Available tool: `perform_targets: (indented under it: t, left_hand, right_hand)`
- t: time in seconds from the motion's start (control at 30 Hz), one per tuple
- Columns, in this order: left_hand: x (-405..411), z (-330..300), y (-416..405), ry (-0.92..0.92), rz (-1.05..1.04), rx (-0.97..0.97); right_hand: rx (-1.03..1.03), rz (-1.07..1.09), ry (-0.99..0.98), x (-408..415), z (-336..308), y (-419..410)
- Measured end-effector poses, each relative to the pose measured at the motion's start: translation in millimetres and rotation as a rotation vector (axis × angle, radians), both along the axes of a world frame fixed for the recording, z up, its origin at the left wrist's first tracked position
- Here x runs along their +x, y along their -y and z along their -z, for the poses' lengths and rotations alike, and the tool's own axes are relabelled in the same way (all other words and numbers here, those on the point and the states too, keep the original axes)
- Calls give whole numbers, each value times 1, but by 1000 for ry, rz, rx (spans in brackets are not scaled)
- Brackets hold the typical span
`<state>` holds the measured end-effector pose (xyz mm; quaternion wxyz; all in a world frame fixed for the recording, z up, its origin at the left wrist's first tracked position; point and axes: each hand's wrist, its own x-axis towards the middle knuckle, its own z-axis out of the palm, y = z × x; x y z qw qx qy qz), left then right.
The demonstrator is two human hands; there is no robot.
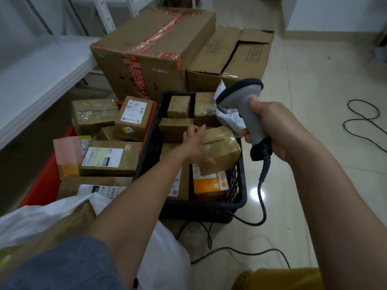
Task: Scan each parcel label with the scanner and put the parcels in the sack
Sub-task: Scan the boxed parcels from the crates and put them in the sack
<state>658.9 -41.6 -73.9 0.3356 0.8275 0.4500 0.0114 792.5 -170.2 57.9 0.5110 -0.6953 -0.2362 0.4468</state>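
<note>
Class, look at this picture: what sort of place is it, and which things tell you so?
Probably a parcel sorting or stockroom area. Labelled parcels fill a black crate and a red crate, big taped cartons stand behind, and the right hand holds a barcode scanner.

"010" on the white label [104,157] of a taped brown parcel [111,158]; other print illegible.
</note>
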Motion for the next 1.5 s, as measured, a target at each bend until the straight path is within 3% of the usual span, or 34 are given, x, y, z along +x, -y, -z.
perform_targets:
  t: [0.1, 0.3, 0.57, 0.9, 1.0, 1.07, 1.27, 1.33, 1.43, 1.5]
  left_hand:
    - [-32, -10, 12, -42, -47, 80]
    - [-116, -23, 55, 176, -335, 498]
    - [-161, -54, 89, 159, -164, 1067]
    - [-182, -65, 100, 76, -34, 1314]
    - [-188, -70, 102, 94, 77, 1188]
    - [-193, -78, 102, 138, 73, 1008]
    - [-198, -111, 86, 292, -367, 501]
    - [-202, -122, 75, 268, -370, 251]
    - [-210, -135, 69, 198, -276, -280]
    - [-211, -138, 71, 264, -239, -571]
  right_hand:
    - [2, 29, -75, -3, 3, -2]
    - [-47, 30, -269, -27, 12, -4]
    - [-151, -189, -512, -92, 23, -5]
    - [-113, -277, -450, -110, 19, -6]
    - [-56, -289, -382, -108, 22, -9]
    - [-26, -323, -203, -103, 24, -12]
    - [7, -609, 279, -89, 18, -10]
    - [6, -740, 338, -88, 15, -6]
    - [45, -900, 287, -88, 10, 0]
    - [81, -976, 232, -88, 7, 2]
